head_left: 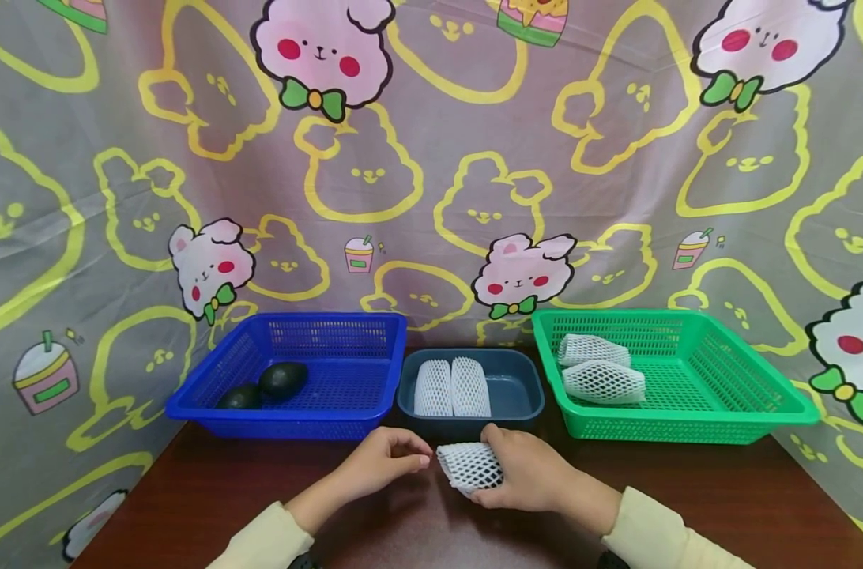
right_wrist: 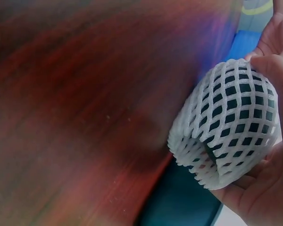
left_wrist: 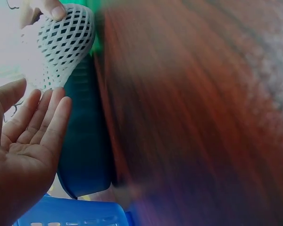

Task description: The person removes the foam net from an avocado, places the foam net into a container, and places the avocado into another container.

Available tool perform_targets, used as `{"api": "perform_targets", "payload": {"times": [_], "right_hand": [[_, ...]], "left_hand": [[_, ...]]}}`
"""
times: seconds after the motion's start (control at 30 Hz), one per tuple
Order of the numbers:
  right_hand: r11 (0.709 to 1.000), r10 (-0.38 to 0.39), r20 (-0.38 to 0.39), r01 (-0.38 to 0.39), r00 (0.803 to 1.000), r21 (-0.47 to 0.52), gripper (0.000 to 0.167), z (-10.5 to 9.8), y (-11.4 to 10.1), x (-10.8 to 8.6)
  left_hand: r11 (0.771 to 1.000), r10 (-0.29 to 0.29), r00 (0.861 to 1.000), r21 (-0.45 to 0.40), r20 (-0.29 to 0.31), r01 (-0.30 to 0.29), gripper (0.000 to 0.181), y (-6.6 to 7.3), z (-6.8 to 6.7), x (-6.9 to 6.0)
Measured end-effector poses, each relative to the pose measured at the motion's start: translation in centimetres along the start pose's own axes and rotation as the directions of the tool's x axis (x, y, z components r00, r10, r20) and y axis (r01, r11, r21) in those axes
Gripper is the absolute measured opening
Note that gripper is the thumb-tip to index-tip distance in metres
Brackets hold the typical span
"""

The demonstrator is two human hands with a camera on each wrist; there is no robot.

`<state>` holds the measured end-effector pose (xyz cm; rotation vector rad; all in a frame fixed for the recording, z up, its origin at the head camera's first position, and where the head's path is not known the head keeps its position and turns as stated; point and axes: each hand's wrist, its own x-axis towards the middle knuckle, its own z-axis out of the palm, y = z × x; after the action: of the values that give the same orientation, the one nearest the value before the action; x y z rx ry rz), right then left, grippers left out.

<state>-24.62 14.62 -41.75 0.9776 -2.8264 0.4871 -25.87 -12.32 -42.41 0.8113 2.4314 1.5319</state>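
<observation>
Blue basket [head_left: 339, 387], dark tray [head_left: 514, 386], green basket [head_left: 695, 386] abreast

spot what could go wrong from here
Only the right hand grips the foam net; one end gapes, so the dark fruit inside might slide out. The left hand isn't gripping it, so may not catch a slip. Loose avocados in the blue basket could roll if bumped.

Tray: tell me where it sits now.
In the head view, the tray stands between the blue basket on the left and the green basket on the right, just beyond the foam net in the right hand.
</observation>
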Motion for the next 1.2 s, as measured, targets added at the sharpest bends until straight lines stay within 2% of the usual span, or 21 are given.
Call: {"api": "perform_targets", "payload": {"times": [0.13, 0.53, 0.87, 1.0, 1.2], "right_hand": [[1.000, 0.003, -0.006, -0.003, 1.000, 0.000, 0.067, 0.3, 0.0, 0.0], [1.000, 0.000, 0.032, 0.000, 0.999, 0.008, 0.076, 0.2, -0.1, 0.1], [1.000, -0.002, 0.062, 0.000, 0.998, 0.030, 0.079, -0.1, 0.0, -0.2], [0.999, -0.009, 0.063, 0.006, 0.998, 0.040, 0.078, -0.1, 0.0, -0.3], [0.999, -0.015, 0.066, 0.012, 0.998, 0.048, 0.078, -0.3, 0.3, -0.5]], "left_hand": [[0.999, 0.017, 1.000, -0.027, 0.009, -0.017, 0.014, -0.2, 0.1, -0.1], [0.999, 0.040, 0.999, -0.009, 0.029, -0.040, 0.011, 0.2, 0.6, 0.0], [0.994, 0.102, 0.994, 0.030, -0.029, -0.101, 0.011, 0.1, 1.1, 0.6], [0.993, 0.117, 0.992, -0.003, -0.044, -0.117, 0.012, 0.1, 1.3, 0.8], [0.990, 0.076, 0.997, -0.114, -0.014, -0.077, 0.016, -0.1, 1.6, 0.9]]}}
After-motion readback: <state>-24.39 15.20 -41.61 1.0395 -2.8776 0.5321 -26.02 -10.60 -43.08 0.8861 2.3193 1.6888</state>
